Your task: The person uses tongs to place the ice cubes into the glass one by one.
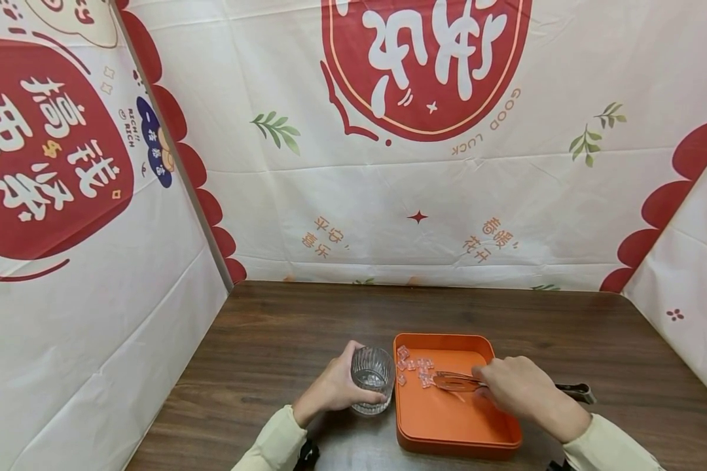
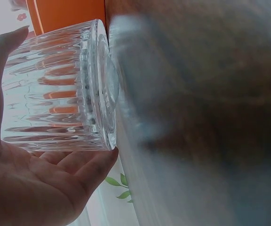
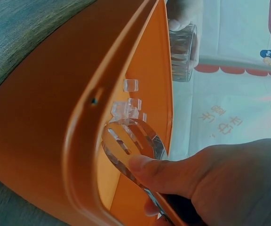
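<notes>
A ribbed clear glass (image 1: 372, 379) stands on the table just left of an orange tray (image 1: 442, 428). My left hand (image 1: 336, 384) grips it from the left, thumb on the near side and fingers round the far side; the left wrist view shows the glass (image 2: 60, 89) against the palm. In my right hand (image 1: 518, 386) is a pair of metal tongs (image 1: 455, 381), held over the tray. Their slotted heads (image 3: 128, 141) are at several small clear cubes (image 1: 411, 364) in the tray's left part. Whether a cube sits between the heads, I cannot tell.
The dark wood table (image 1: 283, 327) reaches back to a white printed cloth (image 1: 389, 216) hung behind it. Another cloth (image 1: 94, 327) hangs along the left side. The tray's raised walls (image 3: 41, 117) surround the cubes.
</notes>
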Available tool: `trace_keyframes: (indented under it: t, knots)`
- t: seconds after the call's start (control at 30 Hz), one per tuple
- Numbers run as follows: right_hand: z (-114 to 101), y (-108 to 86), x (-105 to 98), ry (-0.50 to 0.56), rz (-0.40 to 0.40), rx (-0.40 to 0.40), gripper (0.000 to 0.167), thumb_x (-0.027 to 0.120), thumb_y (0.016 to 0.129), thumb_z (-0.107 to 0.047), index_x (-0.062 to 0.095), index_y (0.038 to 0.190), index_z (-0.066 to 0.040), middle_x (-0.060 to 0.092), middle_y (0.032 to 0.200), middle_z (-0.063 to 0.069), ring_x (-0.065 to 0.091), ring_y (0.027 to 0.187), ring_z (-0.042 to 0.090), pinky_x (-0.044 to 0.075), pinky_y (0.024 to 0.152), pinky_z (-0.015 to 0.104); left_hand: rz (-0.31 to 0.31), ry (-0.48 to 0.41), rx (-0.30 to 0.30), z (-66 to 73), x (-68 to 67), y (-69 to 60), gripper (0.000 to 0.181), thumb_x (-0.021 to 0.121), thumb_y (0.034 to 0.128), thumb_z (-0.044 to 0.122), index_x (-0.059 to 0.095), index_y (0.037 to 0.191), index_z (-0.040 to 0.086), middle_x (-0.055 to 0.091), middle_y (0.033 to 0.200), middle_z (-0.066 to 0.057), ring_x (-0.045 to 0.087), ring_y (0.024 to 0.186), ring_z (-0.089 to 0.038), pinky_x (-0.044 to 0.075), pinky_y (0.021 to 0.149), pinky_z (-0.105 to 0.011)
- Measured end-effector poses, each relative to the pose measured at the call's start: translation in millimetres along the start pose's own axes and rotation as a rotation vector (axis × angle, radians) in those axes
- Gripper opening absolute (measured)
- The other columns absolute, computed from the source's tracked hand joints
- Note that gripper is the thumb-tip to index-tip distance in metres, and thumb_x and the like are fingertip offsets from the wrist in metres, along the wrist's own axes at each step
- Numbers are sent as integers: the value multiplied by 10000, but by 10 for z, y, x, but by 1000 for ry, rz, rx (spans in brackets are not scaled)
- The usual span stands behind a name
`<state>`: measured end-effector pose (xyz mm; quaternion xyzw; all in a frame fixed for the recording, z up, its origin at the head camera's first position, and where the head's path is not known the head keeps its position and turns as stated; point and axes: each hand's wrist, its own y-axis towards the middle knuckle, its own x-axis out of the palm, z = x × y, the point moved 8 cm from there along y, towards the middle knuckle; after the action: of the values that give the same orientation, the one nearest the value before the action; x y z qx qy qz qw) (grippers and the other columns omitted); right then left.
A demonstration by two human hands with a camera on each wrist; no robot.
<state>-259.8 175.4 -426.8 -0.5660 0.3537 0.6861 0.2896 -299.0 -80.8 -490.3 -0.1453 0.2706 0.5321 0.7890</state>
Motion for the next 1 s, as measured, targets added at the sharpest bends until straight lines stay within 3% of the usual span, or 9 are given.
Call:
trace_keyframes:
  t: [0.47,1.0]
  knots:
    - [-9,-13,-3,-28,29,-28,310,804,789,-307,519,698,-226,407,558,-114,402,448,58,372,414,299,3,-8,15,2,0,5,816,937,612,391,455,1228,156,665,1058,-73,649,921,-176,524,785,-276]
    - [22,-17,26,-18,2,-41,298,786,814,-351,533,711,-232,400,564,-123,369,454,43,346,419,285,2,-9,-4,-4,2,1,819,936,608,392,450,1228,166,659,1071,-88,652,935,-207,519,772,-273]
